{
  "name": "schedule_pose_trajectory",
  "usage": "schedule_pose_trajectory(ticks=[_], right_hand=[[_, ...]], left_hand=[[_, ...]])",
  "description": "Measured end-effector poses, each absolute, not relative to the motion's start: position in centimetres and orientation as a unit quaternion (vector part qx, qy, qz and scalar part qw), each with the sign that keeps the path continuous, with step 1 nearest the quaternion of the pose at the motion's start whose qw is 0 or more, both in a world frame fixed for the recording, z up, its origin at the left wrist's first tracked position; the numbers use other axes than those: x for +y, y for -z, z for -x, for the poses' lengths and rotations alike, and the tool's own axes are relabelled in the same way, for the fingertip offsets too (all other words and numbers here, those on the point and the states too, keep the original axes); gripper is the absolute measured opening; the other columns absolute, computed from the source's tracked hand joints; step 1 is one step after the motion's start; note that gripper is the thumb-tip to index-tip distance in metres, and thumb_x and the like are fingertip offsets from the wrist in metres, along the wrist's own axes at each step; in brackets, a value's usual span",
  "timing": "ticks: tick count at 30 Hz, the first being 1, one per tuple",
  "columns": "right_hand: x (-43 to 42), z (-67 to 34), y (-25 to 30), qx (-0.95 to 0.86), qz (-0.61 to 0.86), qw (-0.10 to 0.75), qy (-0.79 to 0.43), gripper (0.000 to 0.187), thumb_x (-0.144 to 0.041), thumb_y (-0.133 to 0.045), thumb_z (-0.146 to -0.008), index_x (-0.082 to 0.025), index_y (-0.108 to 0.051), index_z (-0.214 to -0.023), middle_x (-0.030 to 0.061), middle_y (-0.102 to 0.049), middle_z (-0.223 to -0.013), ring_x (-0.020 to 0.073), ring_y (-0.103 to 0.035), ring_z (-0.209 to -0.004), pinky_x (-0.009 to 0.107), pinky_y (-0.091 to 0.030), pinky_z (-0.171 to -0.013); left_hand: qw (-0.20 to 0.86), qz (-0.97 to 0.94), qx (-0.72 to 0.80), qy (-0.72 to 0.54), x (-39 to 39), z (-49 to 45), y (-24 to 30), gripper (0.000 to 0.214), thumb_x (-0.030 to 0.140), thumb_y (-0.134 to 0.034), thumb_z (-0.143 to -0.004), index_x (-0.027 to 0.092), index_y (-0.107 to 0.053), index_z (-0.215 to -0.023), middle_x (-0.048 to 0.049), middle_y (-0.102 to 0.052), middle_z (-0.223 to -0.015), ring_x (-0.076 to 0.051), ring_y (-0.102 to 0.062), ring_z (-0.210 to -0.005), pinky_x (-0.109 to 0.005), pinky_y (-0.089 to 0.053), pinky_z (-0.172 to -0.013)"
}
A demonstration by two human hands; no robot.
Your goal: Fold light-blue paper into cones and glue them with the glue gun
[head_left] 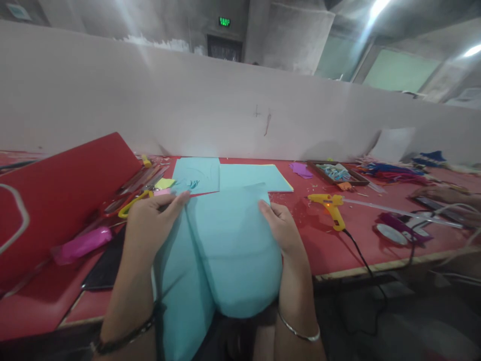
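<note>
A large folded sheet of light blue paper (236, 245) hangs over the table's front edge, between my two hands. My left hand (154, 218) pinches its upper left edge, with the thumb on top. At its upper right edge my right hand (278, 223) grips the sheet between thumb and fingers. The right part of the sheet curls down in a rounded bend, and the left part drops in a long flap. Behind it lie a blue sheet with pen marks (199, 173) and a stack of blue and yellow paper (248, 176).
A yellow glue gun (328, 205) with a cord lies to the right, near a tray of small pieces (334, 171). Scissors with yellow handles (131, 203), a pink packet (84, 243) and a red board (67, 200) are left. Another person's hand (439, 193) shows at far right.
</note>
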State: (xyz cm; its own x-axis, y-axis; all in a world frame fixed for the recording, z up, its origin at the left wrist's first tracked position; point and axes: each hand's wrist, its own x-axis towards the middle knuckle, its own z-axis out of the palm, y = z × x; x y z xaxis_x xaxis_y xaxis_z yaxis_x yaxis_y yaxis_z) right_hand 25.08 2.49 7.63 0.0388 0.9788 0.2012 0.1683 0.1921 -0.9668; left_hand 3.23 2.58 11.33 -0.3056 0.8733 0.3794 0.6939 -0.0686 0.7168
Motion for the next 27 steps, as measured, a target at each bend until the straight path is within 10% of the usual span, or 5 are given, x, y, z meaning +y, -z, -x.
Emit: schedule_pose_trajectory(ticks=[27], right_hand=[[3.6,-25.4,-6.7,-0.563,0.501,0.534,-0.383,0.041,-0.049,-0.045,-0.075,-0.021,-0.022,-0.054,-0.0057,-0.019,-0.053,0.0067,-0.019,-0.048,0.023,-0.017,-0.043]], left_hand=[[0.108,-0.597,0.684,-0.405,3.8,-2.5,-10.6,0.043,0.055,-0.048,-0.061,0.015,-0.063,-0.059,0.005,-0.041,-0.045,-0.01,-0.039,-0.048,-0.02,-0.028,-0.046]])
